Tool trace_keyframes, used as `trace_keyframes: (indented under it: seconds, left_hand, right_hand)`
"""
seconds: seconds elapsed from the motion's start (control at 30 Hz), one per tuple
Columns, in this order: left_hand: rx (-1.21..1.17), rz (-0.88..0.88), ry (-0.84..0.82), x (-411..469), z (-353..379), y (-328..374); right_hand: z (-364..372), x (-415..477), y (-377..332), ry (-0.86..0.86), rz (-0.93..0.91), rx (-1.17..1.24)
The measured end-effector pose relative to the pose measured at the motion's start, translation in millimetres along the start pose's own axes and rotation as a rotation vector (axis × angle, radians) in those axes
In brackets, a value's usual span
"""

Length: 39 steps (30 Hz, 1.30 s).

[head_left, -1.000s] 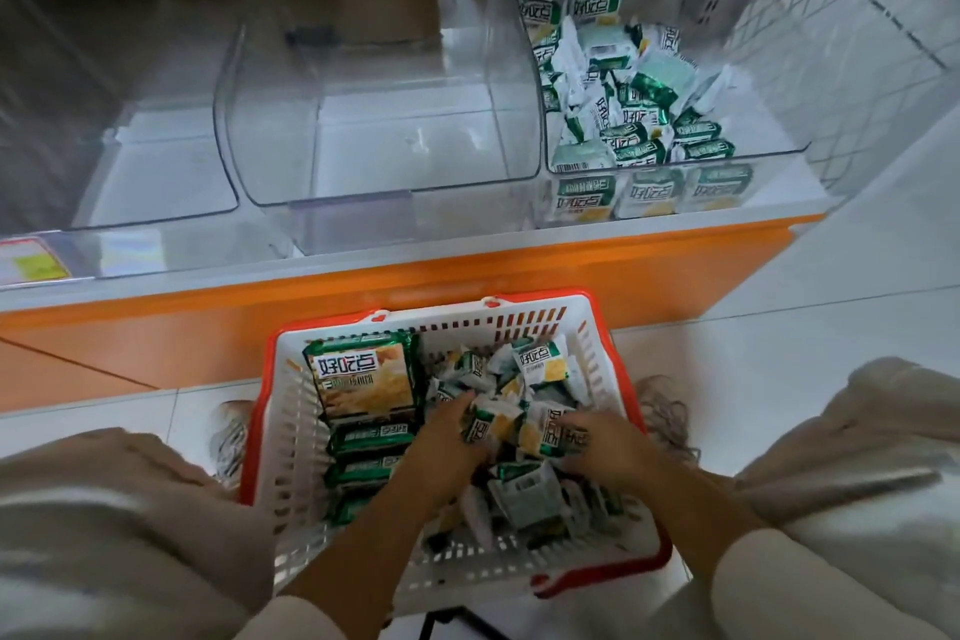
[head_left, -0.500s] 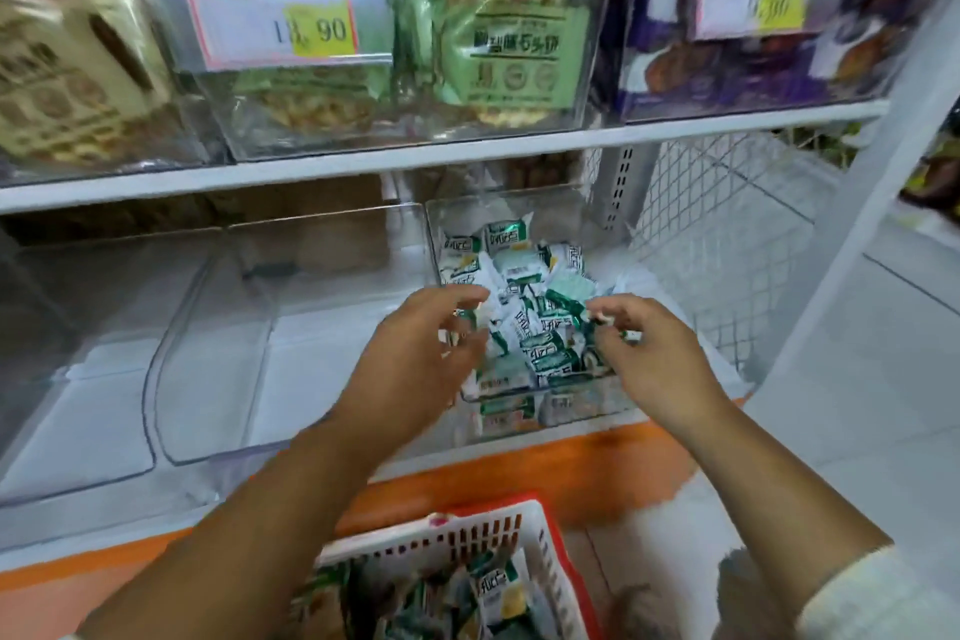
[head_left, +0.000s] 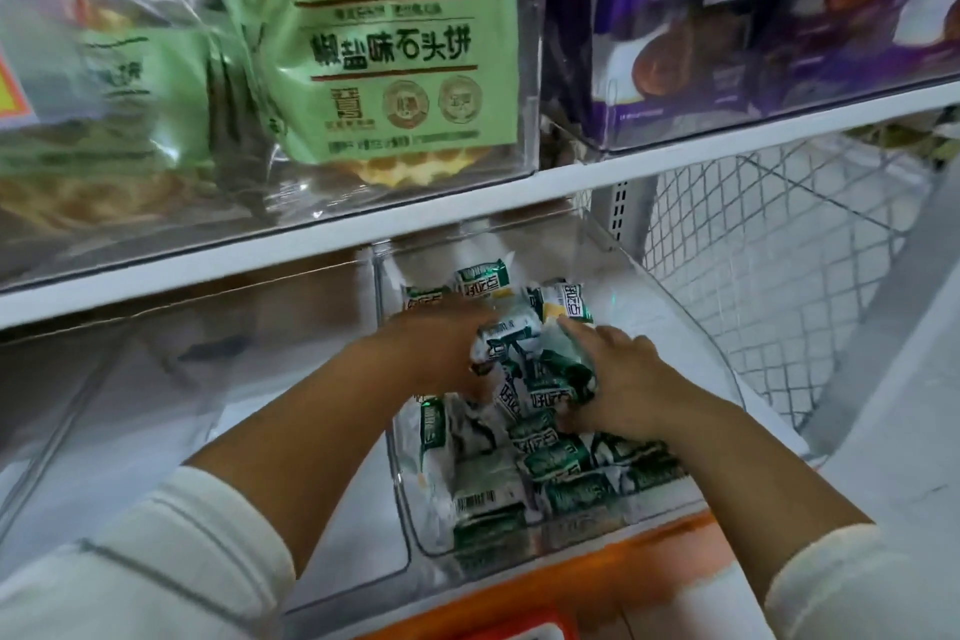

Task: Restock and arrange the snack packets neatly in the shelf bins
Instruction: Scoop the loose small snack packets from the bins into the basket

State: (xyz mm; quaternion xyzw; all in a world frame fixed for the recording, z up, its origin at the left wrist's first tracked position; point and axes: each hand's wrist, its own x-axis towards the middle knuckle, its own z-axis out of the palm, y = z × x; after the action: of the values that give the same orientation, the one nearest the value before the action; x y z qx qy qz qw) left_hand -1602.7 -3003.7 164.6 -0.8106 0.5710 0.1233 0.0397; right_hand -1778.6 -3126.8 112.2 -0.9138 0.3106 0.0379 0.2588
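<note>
Left grip (head_left: 441, 353) and right grip (head_left: 634, 387) both clasp a bundle of snack packets (head_left: 535, 374) inside the clear bin (head_left: 410, 509).

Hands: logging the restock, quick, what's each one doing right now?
Left hand: grips a bunch of snack packets.
Right hand: grips the same bunch from the other side.

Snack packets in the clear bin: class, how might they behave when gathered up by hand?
Probably light: the left hand and right hand hold a bunch together. Likely floppy, since the snack packets look creased. Glossy film may slip.
</note>
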Motion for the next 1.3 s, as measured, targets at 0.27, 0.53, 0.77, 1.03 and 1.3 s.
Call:
trace_keyframes:
  seconds: [0.27, 0.53, 0.77, 1.03, 1.3]
  left_hand:
    - [-0.055, -0.059, -0.076, 21.8, 2.8, -10.9]
    - [-0.045, -0.034, 0.056, 13.0, 8.2, -12.8]
    - [-0.097, -0.045, 0.069, 8.2, 4.2, -11.1]
    - [-0.101, -0.056, -0.028, 10.9, 5.1, -10.2]
    - [-0.286, -0.065, 0.190, 6.6, 3.4, -9.4]
  right_hand:
    - [10.4, 12.5, 8.1, -0.016, -0.058, 0.100]
    - [12.6, 10.1, 10.1, 0.038, -0.069, 0.319]
    - [10.1, 11.2, 6.9, -0.073, -0.041, 0.140]
    - [12.0, 15.2, 5.3, 0.023, -0.132, 0.385]
    - [9.5, 14.7, 2.4, -0.008, -0.080, 0.291]
